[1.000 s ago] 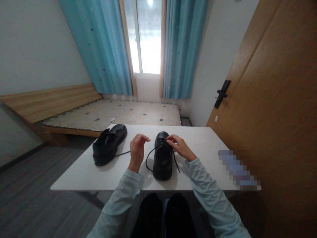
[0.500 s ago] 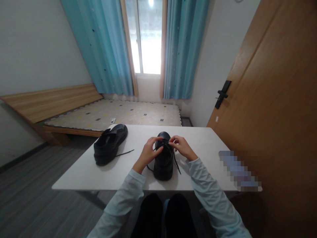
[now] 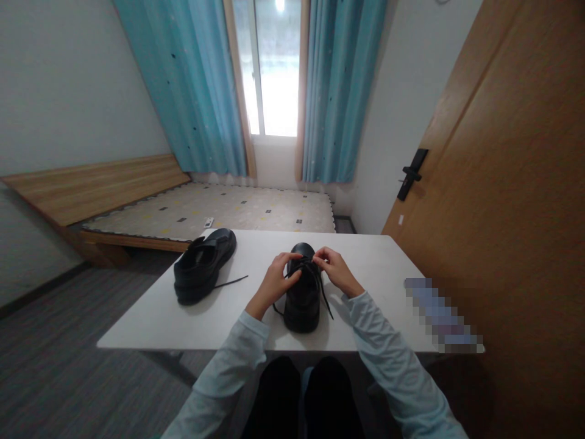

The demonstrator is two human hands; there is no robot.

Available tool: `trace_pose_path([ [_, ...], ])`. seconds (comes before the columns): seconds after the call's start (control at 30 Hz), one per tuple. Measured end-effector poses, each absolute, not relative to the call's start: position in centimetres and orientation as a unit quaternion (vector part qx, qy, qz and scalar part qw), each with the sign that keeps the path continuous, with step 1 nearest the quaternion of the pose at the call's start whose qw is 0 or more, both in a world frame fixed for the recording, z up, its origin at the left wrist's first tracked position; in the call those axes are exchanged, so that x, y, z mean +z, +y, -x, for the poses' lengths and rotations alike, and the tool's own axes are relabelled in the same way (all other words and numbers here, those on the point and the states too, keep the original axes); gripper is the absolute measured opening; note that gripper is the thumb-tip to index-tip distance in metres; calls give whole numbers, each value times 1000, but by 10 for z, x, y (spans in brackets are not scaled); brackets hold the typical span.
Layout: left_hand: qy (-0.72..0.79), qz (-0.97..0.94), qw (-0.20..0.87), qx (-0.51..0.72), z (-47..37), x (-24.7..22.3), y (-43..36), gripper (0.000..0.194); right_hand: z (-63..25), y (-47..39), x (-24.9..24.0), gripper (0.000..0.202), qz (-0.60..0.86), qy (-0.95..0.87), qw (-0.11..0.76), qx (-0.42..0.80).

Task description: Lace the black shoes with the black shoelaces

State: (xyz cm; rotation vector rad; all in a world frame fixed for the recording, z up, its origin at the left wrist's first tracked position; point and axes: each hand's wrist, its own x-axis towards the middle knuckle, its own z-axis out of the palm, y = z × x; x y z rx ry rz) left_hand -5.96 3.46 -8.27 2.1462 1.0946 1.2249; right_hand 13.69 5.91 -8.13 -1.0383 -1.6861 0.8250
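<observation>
A black shoe (image 3: 301, 305) stands upright on the white table in front of me, toe pointing away. My left hand (image 3: 276, 277) curves around its left side, fingers and thumb gripping the upper at the laced part. On the other side my right hand (image 3: 333, 268) pinches a black shoelace (image 3: 325, 296) near the top eyelets, and a loose end hangs along the shoe's right side. Exactly where the pinched lace passes is too small to tell. A second black shoe (image 3: 201, 274) stands at the table's left, untouched, one lace end trailing to the right.
The white table (image 3: 365, 250) reaches across in front of my legs. A pixelated flat item (image 3: 441, 317) lies at its right edge, near a wooden door (image 3: 493, 183). Behind the table is a bed (image 3: 247, 207) with a small white remote-like object (image 3: 209, 222) on it.
My right hand's fingers have shifted very slightly at the lacing, drawing closer together on the lace. The left hand and both shoes stay put.
</observation>
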Motion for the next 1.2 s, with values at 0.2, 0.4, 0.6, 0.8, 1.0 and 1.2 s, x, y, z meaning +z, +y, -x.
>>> trace_pose_path([
  [0.2,400,-776,217,437,60,-84,35,31,-135,56,-76,23,395,-671,495,384],
  [0.4,400,-775,221,436,61,-84,36,30,-137,48,-71,39,359,-604,494,512],
  [0.6,403,-768,233,440,60,-81,33,29,-138,43,-60,40,306,-543,551,554],
  [0.8,404,-769,229,440,61,-82,33,29,-139,38,-52,38,290,-533,581,543],
  [1.0,409,-771,220,436,60,-82,33,30,-142,39,-52,30,273,-522,610,530],
  [1.2,413,-770,223,433,60,-81,33,28,-145,40,-51,28,290,-531,631,486],
])
